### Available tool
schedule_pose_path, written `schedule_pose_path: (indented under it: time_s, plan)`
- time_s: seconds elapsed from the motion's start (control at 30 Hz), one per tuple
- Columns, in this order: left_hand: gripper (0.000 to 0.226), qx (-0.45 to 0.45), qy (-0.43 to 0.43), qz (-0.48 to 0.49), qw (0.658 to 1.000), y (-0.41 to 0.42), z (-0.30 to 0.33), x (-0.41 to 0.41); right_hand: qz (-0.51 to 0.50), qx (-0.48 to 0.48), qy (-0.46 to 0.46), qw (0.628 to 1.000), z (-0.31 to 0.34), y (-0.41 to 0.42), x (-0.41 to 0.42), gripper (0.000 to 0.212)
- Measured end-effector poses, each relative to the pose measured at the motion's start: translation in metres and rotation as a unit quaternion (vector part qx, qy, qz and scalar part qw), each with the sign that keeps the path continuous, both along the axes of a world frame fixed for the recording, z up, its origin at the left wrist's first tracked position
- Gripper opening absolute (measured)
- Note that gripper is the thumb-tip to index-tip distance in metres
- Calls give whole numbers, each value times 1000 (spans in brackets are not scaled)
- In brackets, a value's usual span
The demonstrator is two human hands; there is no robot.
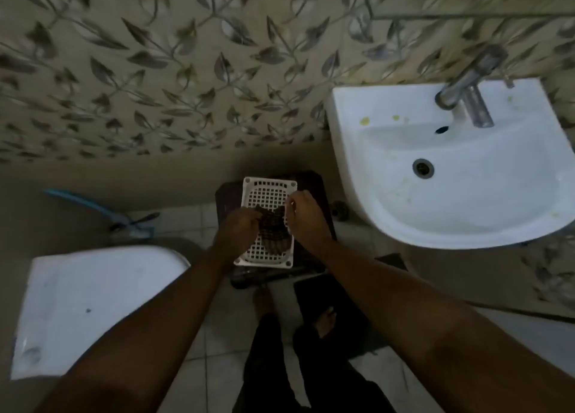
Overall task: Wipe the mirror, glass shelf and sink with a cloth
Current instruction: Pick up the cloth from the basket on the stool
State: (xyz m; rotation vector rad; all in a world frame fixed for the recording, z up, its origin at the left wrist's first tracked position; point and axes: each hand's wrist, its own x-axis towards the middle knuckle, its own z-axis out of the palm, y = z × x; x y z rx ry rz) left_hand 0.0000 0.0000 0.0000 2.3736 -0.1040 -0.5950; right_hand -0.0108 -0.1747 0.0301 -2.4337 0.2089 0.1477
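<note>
A dark checked cloth [273, 229] lies in a white perforated plastic basket [268, 195] that rests on a dark stool below me. My left hand [236, 229] grips the cloth's left side. My right hand [306, 215] pinches its right upper edge. The white sink [466, 176] hangs on the wall to the right, with yellowish spots on its rim and a metal tap [469, 92] at the back. The edge of the glass shelf [466, 16] shows as a thin line at the top right. No mirror is in view.
A white toilet cistern lid [81, 307] sits at the lower left. A blue-handled brush [93, 207] leans by the wall. My bare feet and dark trousers [280, 366] stand on the tiled floor beside a dark mat [329, 303]. Leaf-patterned tiles cover the wall.
</note>
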Motion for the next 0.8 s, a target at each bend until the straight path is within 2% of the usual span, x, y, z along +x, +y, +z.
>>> schedule_pose_path:
  time_s: [0.13,0.27,0.4,0.5,0.63,0.73,0.8]
  plan:
    - [31,6,54,45,997,19,-35,-5,-10,24,132,991,-53,16,-5,14]
    - [30,4,91,89,992,21,-74,-17,13,-14,211,977,-103,30,5,27]
    - [39,2,131,90,987,18,-97,-22,-13,-49,204,978,-129,47,21,41]
    - [45,1,121,78,990,13,-109,-19,-8,-95,193,976,-140,61,27,57]
    - [35,-22,113,102,988,8,-115,-12,-9,-136,223,965,-159,76,22,66]
    - [36,-39,112,99,988,11,-121,-9,-4,-175,244,954,-171,79,20,63]
    - [41,-46,110,95,988,12,-123,-8,-4,-182,243,953,-174,78,23,47]
